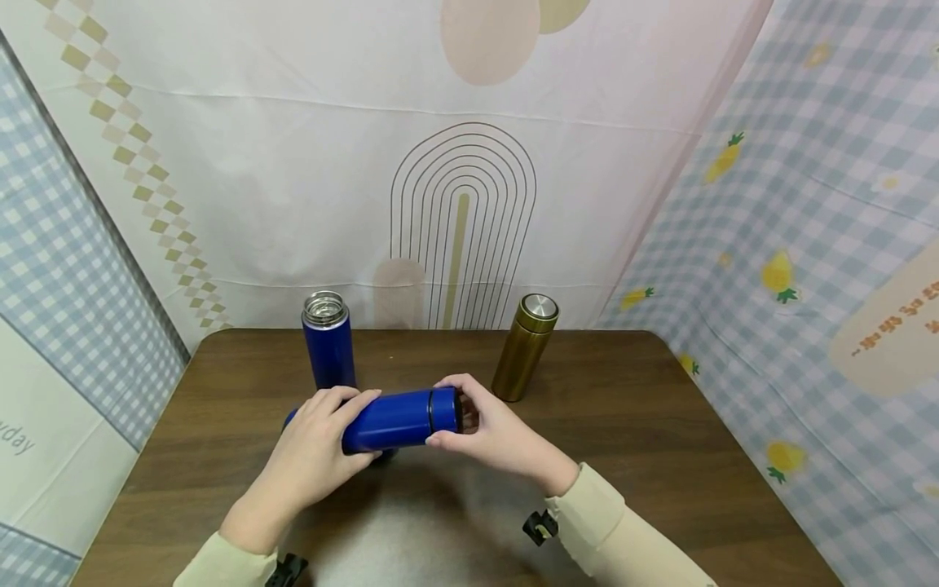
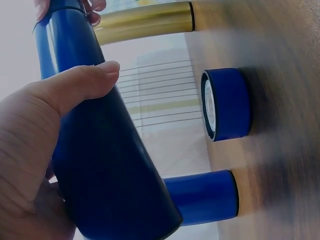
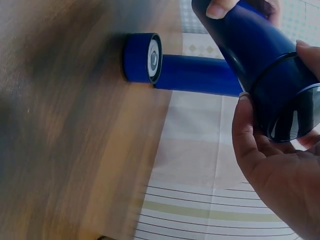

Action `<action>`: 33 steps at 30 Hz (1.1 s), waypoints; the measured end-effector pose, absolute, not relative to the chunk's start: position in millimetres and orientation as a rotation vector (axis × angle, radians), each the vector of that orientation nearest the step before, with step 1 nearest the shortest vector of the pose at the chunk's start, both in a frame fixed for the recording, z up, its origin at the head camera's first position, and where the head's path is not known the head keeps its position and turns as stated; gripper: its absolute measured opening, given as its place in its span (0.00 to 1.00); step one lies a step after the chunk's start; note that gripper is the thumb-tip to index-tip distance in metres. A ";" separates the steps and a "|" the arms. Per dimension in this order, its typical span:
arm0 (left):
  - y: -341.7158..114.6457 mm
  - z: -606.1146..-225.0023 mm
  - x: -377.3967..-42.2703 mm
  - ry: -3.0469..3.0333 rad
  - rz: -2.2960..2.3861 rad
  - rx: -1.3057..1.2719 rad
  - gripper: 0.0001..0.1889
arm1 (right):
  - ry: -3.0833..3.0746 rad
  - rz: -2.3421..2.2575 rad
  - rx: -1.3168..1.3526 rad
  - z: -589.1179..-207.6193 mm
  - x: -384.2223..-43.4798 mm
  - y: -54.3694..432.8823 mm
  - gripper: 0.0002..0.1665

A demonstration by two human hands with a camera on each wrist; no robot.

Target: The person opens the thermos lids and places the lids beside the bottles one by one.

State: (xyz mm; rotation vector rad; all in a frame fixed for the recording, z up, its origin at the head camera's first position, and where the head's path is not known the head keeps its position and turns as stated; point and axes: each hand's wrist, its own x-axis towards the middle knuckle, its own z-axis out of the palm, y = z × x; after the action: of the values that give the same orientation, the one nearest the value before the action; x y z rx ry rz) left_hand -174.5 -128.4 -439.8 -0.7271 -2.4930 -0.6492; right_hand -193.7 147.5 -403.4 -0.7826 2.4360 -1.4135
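Observation:
A blue thermos bottle (image 1: 392, 420) is held tilted on its side above the table. My left hand (image 1: 315, 448) grips its body, with the thumb across the front in the left wrist view. Around its blue lid (image 1: 444, 409) at the right end curl the fingers of my right hand (image 1: 499, 432); a dark seam parts lid and body. Behind the bottle, a loose blue cap (image 2: 229, 104) rests on the table with its pale inner side up, mostly hidden in the head view. A second blue thermos (image 1: 328, 346) stands upright and uncapped at the back left, showing its steel mouth.
A gold thermos (image 1: 522, 350) with its lid on stands at the back right. The brown wooden table (image 1: 645, 456) meets a white printed cloth (image 1: 293, 187) behind. Checked cloth (image 1: 770, 204) hangs at the right side.

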 end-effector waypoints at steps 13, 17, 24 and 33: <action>-128.7 -442.1 -173.7 -2.554 -0.678 -0.707 0.42 | 2.597 -1.363 -0.791 -403.1 -191.4 142.6 0.44; -128.2 -443.9 -173.6 -2.483 -0.628 -0.701 0.42 | 2.619 -1.465 -0.542 -400.8 -192.3 139.4 0.43; -126.1 -442.5 -174.7 -2.424 -0.566 -0.684 0.42 | 2.654 -1.395 -0.369 -397.1 -191.0 138.5 0.38; -124.4 -441.6 -174.4 -2.414 -0.548 -0.706 0.41 | 2.516 -1.463 -0.366 -398.9 -191.9 139.7 0.33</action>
State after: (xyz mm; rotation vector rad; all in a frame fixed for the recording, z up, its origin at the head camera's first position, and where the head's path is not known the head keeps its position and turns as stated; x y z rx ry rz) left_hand -174.4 -124.4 -441.6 -0.7060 -2.4142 -0.5479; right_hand -191.9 139.7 -398.9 -0.3660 2.5165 -1.4629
